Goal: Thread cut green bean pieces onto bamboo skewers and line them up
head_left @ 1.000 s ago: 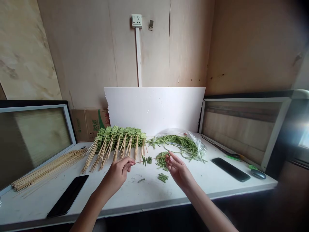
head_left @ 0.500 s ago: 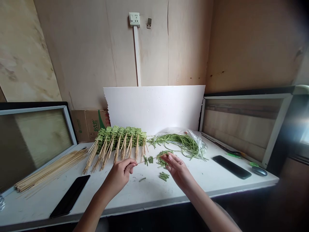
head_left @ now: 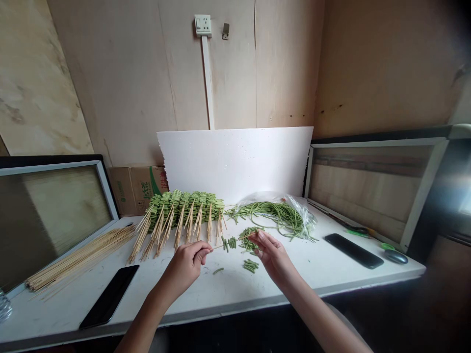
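Note:
My left hand (head_left: 193, 257) is closed on one end of a thin wooden skewer (head_left: 217, 247). Several short green bean pieces (head_left: 230, 242) are threaded on it between my hands. The fingers of my right hand (head_left: 268, 247) pinch the skewer's other end. Below and behind that hand lie a heap of cut bean pieces (head_left: 248, 239) and a small bundle of pieces (head_left: 250, 265). One loose piece (head_left: 218, 270) rests on the white table (head_left: 206, 299). Finished bean skewers (head_left: 184, 211) are stacked behind my left hand.
Bare skewers (head_left: 81, 255) and a black phone (head_left: 109, 296) lie at the left. Long beans (head_left: 275, 215) in a plastic bag sit at the back. On the right are another phone (head_left: 353, 250), a mouse (head_left: 396, 256) and a framed panel (head_left: 371, 191). A white board (head_left: 235, 164) stands behind.
The view has shifted slightly. My right hand has moved a little along the skewer, and more of the bare skewer shows beside its fingertips. Both hands still hold it.

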Motion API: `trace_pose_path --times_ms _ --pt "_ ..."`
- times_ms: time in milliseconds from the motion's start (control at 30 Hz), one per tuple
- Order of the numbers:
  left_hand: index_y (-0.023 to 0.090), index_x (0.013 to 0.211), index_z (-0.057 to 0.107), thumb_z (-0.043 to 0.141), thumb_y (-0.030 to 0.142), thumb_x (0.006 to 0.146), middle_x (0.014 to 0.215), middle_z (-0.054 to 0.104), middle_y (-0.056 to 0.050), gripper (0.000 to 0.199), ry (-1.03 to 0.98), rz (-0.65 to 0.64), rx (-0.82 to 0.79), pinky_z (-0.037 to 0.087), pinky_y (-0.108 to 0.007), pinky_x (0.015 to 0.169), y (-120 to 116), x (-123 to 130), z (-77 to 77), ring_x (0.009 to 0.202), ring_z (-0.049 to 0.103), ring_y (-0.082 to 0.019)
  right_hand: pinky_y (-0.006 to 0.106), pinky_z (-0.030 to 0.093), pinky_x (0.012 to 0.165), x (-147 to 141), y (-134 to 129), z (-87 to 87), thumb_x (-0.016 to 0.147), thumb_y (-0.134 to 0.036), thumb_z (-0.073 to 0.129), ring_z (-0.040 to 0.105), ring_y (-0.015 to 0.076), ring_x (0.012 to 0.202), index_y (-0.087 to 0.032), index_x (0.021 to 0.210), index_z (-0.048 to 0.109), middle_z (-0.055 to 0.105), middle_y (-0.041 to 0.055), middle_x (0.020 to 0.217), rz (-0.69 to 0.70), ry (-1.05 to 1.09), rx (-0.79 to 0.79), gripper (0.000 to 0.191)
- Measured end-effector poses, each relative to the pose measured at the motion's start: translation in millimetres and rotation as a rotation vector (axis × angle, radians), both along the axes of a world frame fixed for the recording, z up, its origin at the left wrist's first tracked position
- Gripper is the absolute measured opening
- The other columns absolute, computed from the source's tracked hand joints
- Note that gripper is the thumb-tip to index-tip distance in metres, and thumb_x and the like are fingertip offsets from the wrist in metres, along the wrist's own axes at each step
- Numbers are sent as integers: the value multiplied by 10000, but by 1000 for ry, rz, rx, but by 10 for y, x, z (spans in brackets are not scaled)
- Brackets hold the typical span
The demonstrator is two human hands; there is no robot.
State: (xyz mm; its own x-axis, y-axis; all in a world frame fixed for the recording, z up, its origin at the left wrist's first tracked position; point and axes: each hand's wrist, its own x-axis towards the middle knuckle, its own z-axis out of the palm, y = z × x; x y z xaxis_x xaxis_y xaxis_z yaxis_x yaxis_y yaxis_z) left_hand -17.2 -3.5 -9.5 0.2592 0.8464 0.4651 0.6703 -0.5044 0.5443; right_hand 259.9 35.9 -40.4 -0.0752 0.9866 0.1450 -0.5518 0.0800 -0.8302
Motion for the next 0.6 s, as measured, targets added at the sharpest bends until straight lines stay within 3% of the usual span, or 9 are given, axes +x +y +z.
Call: trace_pose_path --times_ms 600 --pt "192 949 720 432 318 1042 675 592 -5 328 29 12 28 417 -261 628 2 10 -6 605 545 -156 362 495 813 14 25 -22 725 -452 891 648 314 1173 -245 940 801 795 106 1054 -61 -71 -4 312"
